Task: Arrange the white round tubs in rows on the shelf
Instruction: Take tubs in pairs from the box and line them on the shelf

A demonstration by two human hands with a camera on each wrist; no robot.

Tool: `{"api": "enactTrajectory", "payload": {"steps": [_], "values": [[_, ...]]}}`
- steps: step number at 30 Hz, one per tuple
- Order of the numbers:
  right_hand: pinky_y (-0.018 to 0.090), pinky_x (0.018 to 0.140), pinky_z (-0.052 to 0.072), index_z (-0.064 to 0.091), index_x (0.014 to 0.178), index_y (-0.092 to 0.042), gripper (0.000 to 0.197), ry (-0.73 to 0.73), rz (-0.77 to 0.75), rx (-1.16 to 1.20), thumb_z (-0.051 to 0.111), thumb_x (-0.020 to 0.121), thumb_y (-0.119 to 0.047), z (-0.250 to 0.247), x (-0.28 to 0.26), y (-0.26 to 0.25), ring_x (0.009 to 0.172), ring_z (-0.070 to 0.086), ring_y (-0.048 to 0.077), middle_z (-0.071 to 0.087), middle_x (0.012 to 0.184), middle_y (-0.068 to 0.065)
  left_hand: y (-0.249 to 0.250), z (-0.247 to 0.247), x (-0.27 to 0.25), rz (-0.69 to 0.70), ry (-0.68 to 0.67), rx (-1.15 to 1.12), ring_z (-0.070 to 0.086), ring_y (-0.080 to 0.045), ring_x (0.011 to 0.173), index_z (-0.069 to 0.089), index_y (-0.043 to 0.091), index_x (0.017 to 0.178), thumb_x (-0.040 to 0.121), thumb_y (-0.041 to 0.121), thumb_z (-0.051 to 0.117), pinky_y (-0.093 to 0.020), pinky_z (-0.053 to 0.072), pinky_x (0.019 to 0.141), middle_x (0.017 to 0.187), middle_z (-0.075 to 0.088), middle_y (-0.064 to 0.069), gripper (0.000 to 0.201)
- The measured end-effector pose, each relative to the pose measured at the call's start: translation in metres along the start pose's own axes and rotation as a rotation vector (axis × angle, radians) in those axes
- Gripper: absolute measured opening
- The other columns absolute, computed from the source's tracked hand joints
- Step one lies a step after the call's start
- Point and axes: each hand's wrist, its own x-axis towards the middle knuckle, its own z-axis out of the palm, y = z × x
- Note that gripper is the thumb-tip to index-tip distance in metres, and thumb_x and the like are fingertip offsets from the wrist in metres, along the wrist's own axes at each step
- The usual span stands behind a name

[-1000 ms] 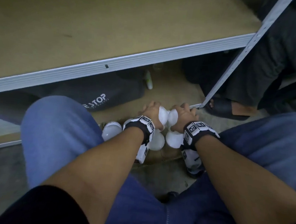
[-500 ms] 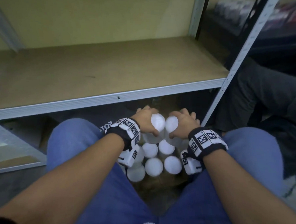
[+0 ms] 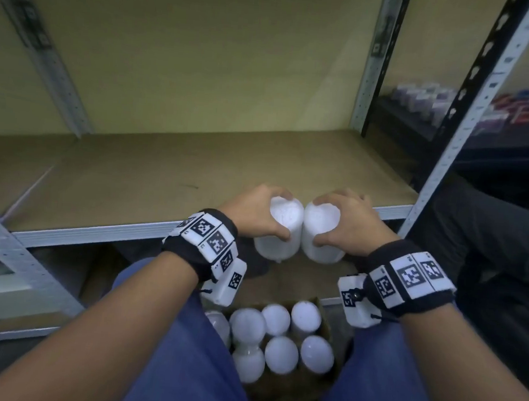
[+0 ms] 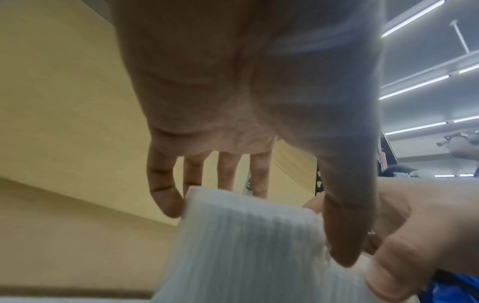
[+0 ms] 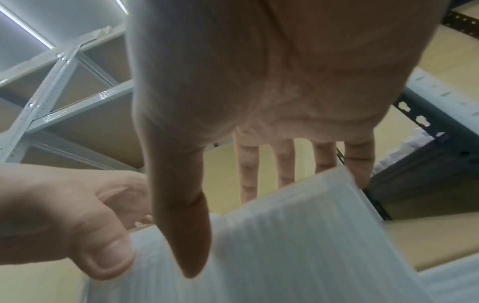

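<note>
The left hand (image 3: 257,214) and right hand (image 3: 350,226) each clamp their fingers (image 4: 166,196) on a white round tub (image 3: 281,229), the two tubs touching above the shelf (image 3: 129,231) edge.

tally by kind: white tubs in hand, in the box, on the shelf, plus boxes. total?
Held tubs: 2, the left tub in the left hand, the right tub in the right hand
Boxed tubs: 7 visible
Tubs on the shelf: 0
Cardboard box: 1
Total: 9 tubs, 1 box

2 white ribbed tubs (image 3: 301,231) touching, above shelf (image 3: 171,175) edge.
</note>
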Motion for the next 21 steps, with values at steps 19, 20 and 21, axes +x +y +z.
{"api": "enactTrajectory", "payload": {"steps": [19,20,21], "values": [[0.038,0.107,0.033,0.062,0.122,-0.027,0.052,0.091,0.004,0.061,0.074,0.072,-0.035,0.002,0.093,-0.019,0.128,0.039,0.027,0.048,0.138,-0.003,-0.011,-0.036,0.065,-0.154,0.069,0.09,0.052,-0.023,0.122,0.055,0.029,0.13,0.061,0.043,0.076,-0.038,0.049,0.096,0.134,0.056,0.002,0.074],[0.037,0.107,0.033,0.06,0.124,-0.026,0.052,0.091,-0.009,0.062,0.073,0.075,-0.035,0.003,0.094,-0.018,0.128,0.04,0.027,0.049,0.138,-0.002,-0.01,-0.035,0.066,-0.161,0.064,0.097,0.051,-0.023,0.121,0.054,0.03,0.13,0.061,0.045,0.075,-0.04,0.049,0.096,0.134,0.055,0.002,0.074],[0.035,0.107,0.031,0.058,0.126,-0.024,0.052,0.085,-0.024,0.058,0.071,0.077,-0.034,0.003,0.094,-0.016,0.128,0.039,0.026,0.048,0.139,-0.002,-0.01,-0.033,0.067,-0.167,0.059,0.105,0.051,-0.024,0.122,0.053,0.03,0.13,0.061,0.045,0.075,-0.042,0.048,0.097,0.135,0.053,0.003,0.073]]}}
